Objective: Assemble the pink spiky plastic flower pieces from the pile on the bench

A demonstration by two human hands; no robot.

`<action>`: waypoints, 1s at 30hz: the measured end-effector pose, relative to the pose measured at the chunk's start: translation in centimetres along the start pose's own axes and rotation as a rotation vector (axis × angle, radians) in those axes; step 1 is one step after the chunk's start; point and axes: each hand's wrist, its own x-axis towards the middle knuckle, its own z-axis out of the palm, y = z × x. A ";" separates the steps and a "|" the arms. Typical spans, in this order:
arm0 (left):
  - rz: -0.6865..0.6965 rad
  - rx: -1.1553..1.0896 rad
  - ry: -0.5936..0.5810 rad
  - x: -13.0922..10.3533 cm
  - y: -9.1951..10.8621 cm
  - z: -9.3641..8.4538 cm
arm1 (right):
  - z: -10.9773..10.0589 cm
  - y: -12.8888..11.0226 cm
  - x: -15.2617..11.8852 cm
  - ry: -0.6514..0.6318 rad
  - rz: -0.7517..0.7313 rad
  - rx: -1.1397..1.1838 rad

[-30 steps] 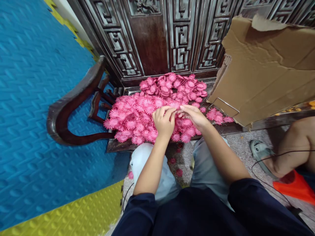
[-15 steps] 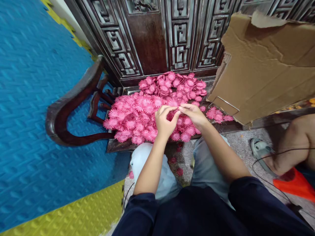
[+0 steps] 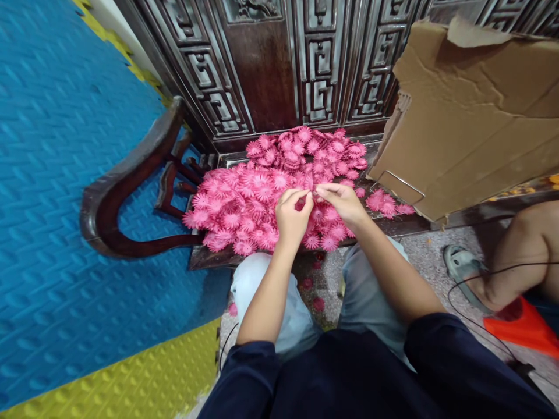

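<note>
Many pink flower-shaped pieces lie heaped on a dark wooden bench. Over the front of the heap, my left hand pinches a small pink piece between thumb and fingertips. My right hand is close beside it, its thumb and forefinger pressed together at the same piece. The fingertips of both hands nearly meet, and they partly cover what is between them.
A brown cardboard sheet leans at the right, with a metal wire handle near its lower edge. The curved wooden armrest is at the left. Another person's leg and sandal are at the right, near a black cable.
The fingertips have parted slightly, and a bit of the pink piece now shows upright between them. The heap and the cardboard have not moved.
</note>
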 end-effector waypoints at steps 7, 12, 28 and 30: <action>-0.054 -0.012 -0.022 -0.1 -0.3 0.2 | 0.3 0.1 -0.2 0.048 -0.179 -0.269; -0.120 -0.060 -0.017 0.1 -0.1 0.0 | 0.1 0.4 0.0 0.013 -0.206 -0.295; -0.092 -0.037 -0.022 -0.1 0.1 0.1 | 0.3 0.3 -0.1 0.034 -0.251 -0.322; -0.094 -0.035 -0.019 -0.1 0.2 0.1 | 0.2 0.3 0.0 0.012 -0.216 -0.270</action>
